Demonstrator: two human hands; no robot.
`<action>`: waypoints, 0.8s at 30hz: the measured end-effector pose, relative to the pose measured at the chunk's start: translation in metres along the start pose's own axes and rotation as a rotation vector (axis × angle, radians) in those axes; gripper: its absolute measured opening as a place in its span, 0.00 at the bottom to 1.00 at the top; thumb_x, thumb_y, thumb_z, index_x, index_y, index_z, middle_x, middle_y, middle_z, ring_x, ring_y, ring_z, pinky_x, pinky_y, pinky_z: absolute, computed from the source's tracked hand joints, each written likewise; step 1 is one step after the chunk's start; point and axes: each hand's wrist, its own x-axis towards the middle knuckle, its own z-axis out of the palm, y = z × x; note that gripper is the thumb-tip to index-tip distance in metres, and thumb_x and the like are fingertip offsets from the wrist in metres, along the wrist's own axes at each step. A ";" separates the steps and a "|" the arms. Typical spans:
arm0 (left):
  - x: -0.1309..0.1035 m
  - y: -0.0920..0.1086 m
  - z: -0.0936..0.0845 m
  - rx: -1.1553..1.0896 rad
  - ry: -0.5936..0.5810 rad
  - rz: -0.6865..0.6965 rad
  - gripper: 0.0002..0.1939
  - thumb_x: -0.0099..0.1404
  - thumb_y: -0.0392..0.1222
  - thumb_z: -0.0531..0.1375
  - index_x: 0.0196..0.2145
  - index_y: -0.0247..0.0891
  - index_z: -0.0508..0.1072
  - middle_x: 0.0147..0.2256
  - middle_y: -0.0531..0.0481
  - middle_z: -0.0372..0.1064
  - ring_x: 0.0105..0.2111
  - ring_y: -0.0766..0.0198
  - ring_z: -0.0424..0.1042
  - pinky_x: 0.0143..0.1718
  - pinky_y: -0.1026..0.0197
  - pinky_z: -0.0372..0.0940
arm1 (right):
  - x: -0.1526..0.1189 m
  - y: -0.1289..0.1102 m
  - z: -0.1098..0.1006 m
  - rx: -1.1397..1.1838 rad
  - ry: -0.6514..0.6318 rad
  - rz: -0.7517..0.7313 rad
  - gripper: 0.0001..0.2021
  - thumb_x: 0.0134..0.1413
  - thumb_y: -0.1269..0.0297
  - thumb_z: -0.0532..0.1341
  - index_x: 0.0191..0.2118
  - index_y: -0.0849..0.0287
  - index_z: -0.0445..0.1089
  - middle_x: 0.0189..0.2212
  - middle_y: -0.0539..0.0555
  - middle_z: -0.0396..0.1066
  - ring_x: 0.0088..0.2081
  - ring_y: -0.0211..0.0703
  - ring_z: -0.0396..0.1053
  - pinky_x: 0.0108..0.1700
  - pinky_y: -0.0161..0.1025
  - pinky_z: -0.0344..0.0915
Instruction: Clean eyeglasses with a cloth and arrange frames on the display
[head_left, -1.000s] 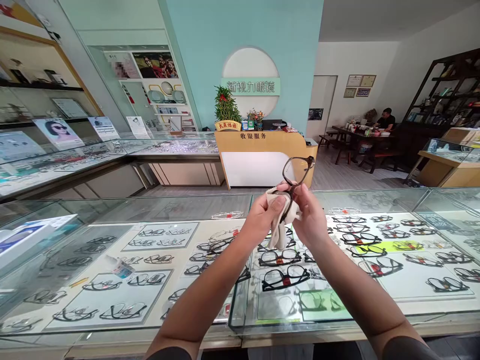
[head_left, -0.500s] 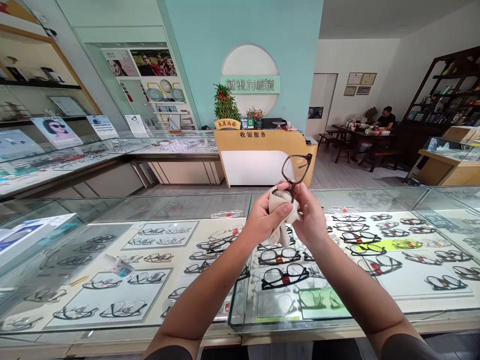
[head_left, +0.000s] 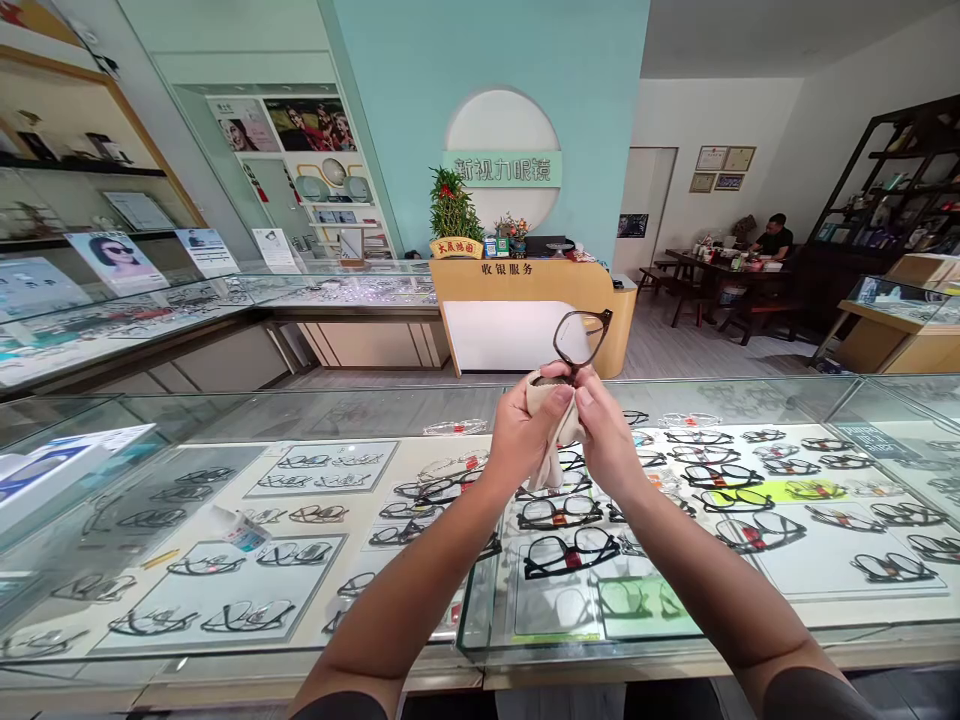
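Both my hands meet above the glass display counter, around one pair of dark-framed eyeglasses (head_left: 582,338). One lens points upward, clear of my fingers; the other is mostly covered by a cream cleaning cloth (head_left: 553,448). My left hand (head_left: 525,425) is closed on the cloth, its thumb pressing the fabric over the lower lens. My right hand (head_left: 606,425) grips the frame near its middle, fingers closed and touching the cloth's edge. The cloth's loose end hangs between my hands.
Beneath my arms, the glass display counter (head_left: 480,655) holds rows of eyeglasses. A small bottle (head_left: 244,530) stands at the left, near a white-and-blue box (head_left: 71,470). Beyond is a wooden cashier desk (head_left: 611,325). A person (head_left: 774,240) sits at a far table.
My hands have shifted slightly left with the eyeglasses and cloth. The frame's tilt has changed a little, and the cloth's bunched end hangs differently.
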 end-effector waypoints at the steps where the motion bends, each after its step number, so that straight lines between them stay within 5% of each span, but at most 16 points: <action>1: 0.001 -0.001 -0.001 0.001 0.001 -0.001 0.31 0.58 0.65 0.77 0.46 0.35 0.82 0.33 0.51 0.77 0.29 0.68 0.70 0.32 0.66 0.67 | -0.001 -0.002 0.000 -0.022 -0.010 -0.022 0.21 0.75 0.42 0.58 0.59 0.47 0.78 0.60 0.56 0.72 0.64 0.53 0.69 0.73 0.51 0.63; 8: 0.003 -0.007 -0.006 0.059 0.024 0.006 0.33 0.64 0.70 0.71 0.50 0.37 0.84 0.33 0.51 0.76 0.31 0.67 0.70 0.33 0.66 0.65 | 0.000 -0.016 -0.001 -0.198 -0.053 -0.066 0.22 0.76 0.42 0.57 0.57 0.51 0.77 0.55 0.58 0.70 0.64 0.52 0.68 0.73 0.50 0.62; 14: 0.007 -0.007 -0.012 0.052 -0.089 -0.015 0.31 0.67 0.70 0.68 0.53 0.42 0.84 0.43 0.46 0.82 0.47 0.57 0.79 0.51 0.59 0.71 | 0.005 -0.016 -0.011 -0.081 -0.035 -0.006 0.23 0.73 0.39 0.59 0.56 0.50 0.80 0.59 0.57 0.72 0.66 0.53 0.67 0.75 0.51 0.59; 24: 0.007 0.021 -0.017 0.254 -0.226 0.047 0.30 0.70 0.69 0.66 0.54 0.42 0.84 0.47 0.42 0.83 0.51 0.51 0.79 0.58 0.53 0.71 | 0.004 -0.024 -0.015 0.010 -0.039 0.067 0.23 0.70 0.39 0.64 0.60 0.45 0.80 0.64 0.54 0.74 0.71 0.52 0.64 0.77 0.51 0.56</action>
